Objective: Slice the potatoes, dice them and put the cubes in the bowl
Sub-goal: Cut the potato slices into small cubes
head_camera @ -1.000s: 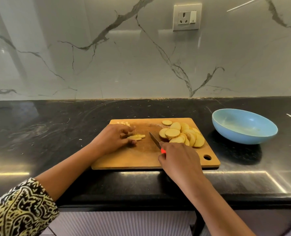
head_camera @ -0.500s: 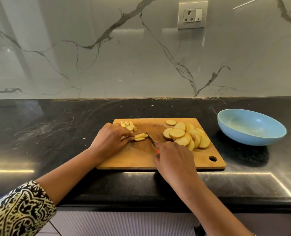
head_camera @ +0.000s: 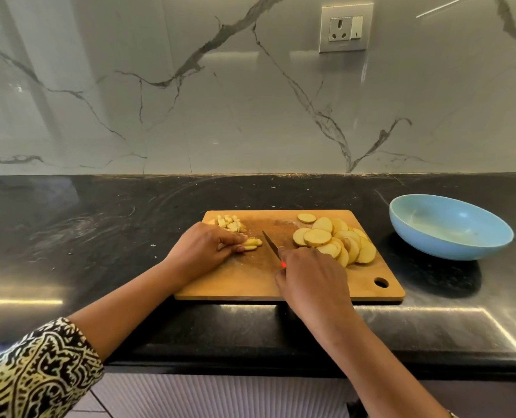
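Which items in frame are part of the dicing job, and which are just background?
In the job:
- knife, gripped by right hand
- potato strips, held by left hand
- diced cubes
- potato slices
- cutting board
- blue bowl, no cubes in it

Just there:
- wall socket
- black countertop

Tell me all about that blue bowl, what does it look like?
The blue bowl is round, wide and shallow, light blue with a smooth, slightly glossy look, maybe ceramic or plastic. It sits upright on the black countertop, to the right of the wooden cutting board, apart from it. It holds no food yet, only faint pale smears. Nothing touches it but the counter.
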Action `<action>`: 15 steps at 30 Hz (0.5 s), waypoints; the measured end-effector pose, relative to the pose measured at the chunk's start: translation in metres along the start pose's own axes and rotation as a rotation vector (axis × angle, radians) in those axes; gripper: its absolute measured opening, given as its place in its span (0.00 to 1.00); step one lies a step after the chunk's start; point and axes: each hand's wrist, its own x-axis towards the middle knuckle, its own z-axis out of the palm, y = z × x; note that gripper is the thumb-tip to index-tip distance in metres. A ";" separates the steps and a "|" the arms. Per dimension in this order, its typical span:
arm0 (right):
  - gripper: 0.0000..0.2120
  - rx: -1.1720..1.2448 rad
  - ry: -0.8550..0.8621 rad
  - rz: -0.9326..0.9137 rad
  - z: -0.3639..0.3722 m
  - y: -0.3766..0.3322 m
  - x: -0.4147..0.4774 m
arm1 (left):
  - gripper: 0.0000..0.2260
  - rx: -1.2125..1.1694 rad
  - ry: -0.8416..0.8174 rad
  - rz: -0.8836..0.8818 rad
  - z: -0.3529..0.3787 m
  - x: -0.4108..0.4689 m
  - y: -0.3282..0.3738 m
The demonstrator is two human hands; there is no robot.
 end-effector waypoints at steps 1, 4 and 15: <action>0.15 -0.002 -0.008 -0.004 0.000 -0.001 0.000 | 0.20 0.003 0.001 0.005 -0.001 0.000 0.001; 0.15 0.007 -0.022 -0.028 -0.001 -0.003 0.000 | 0.21 0.011 -0.008 0.016 0.000 0.000 0.002; 0.19 0.083 -0.028 0.003 -0.011 0.000 0.001 | 0.13 0.055 -0.010 -0.032 0.007 0.004 0.007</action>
